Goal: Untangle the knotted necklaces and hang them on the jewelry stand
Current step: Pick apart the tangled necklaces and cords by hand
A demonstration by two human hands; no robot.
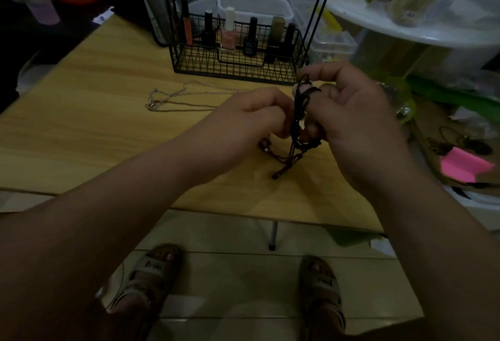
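Between the two hands, above the near part of the table [94,113], a knot of dark cord necklaces [297,121] is held up. Right hand [351,119]: grip closed on the cord, strands looped over the thumb and pinched against the fingers. Left hand [254,119]: fingers curled shut on the same tangle from the other side. Loose ends — dark, beaded — hang down and touch the table surface below the hands. A silver chain necklace [173,97] lies flat on the table, apart from the hands, to the left. Behind it stands a black wire basket [238,66] holding nail polish bottles [228,32]; thin black uprights rise from its sides. Clear plastic boxes [254,6] sit behind the basket.
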